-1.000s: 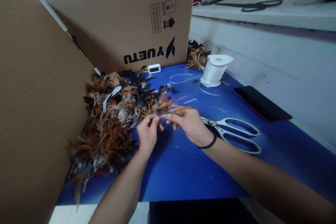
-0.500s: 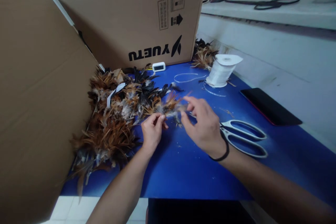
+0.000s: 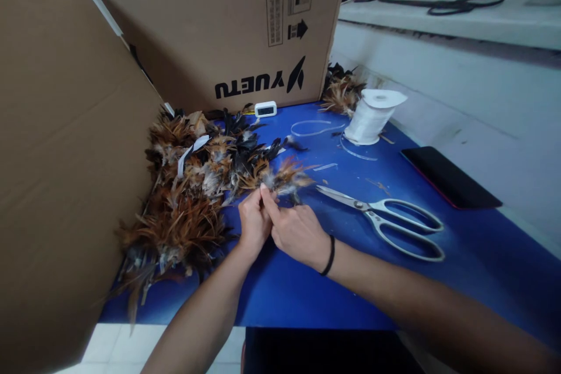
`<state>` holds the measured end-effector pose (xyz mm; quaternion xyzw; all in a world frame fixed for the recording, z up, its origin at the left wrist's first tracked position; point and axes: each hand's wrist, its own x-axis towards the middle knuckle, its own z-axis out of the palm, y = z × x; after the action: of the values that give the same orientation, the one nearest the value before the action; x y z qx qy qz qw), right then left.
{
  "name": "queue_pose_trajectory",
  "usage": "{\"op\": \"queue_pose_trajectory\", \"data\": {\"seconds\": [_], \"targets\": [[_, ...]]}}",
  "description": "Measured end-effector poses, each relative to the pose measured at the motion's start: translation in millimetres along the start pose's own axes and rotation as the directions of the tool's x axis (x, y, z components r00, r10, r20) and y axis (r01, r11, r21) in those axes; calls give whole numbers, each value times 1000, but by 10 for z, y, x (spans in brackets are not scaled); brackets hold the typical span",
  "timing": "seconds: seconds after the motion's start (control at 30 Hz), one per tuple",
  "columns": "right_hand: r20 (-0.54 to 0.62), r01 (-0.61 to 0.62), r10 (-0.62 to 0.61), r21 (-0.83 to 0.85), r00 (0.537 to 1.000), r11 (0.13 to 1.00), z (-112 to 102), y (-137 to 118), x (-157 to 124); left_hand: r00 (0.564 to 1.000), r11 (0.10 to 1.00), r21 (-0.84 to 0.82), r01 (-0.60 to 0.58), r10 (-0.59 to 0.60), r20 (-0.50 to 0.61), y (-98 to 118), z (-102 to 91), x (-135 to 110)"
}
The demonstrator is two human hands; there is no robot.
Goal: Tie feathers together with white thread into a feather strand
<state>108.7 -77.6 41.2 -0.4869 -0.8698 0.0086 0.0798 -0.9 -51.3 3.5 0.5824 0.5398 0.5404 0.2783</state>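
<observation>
we seem to be in a craft workshop: feather bundles (image 3: 179, 219) lie left of our fingers (image 3: 270, 203), scissors (image 3: 362, 205) and a white spool (image 3: 371, 121) right, a cardboard carton (image 3: 210, 29) beyond.

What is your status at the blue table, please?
Left hand pinching feather bunch; right hand up against left hand. Bunch fanned outward. Scissors lying nearby, untouched.

Dim, cool light, a soft shadow on the blue table (image 3: 315, 298), hazy blur toward the edges.
</observation>
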Motion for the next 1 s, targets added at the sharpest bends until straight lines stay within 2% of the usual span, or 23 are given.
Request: {"op": "queue_pose_trajectory", "data": {"seconds": [0.2,0.27,0.33,0.37,0.43,0.53,0.63,0.7,0.77,0.9,1.0], "targets": [[-69,89,-86,34,994,995,-20,-25,13,993,982,-154,110,-101,61,-17,6,15],[-112,156,-142,126,984,980,-11,10,-38,985,970,-182,161,-146,96,0,-8,34],[-205,220,-165,282,965,934,10,67,-99,973,948,-231,219,-194,129,26,-26,58],[-251,218,-127,379,960,899,24,102,-124,969,936,-258,238,-209,135,40,-33,68],[-286,139,43,584,957,800,53,177,-146,967,917,-310,250,-219,132,62,-43,84],[-202,-1,302,830,932,558,91,281,-98,966,897,-364,251,-208,153,77,-40,85],[-108,-36,427,949,898,314,113,339,0,970,910,-348,227,-177,169,68,-26,68],[-53,-51,472,978,880,204,117,354,52,974,927,-316,200,-153,169,53,-17,56],[-12,-72,508,987,861,145,111,357,79,975,940,-289,182,-136,175,39,-11,47],[60,-126,548,989,834,83,78,349,84,977,965,-216,149,-111,180,48,-10,36],[136,-158,572,987,809,-12,47,328,81,982,982,-156,110,-83,172,76,-16,28]]}}
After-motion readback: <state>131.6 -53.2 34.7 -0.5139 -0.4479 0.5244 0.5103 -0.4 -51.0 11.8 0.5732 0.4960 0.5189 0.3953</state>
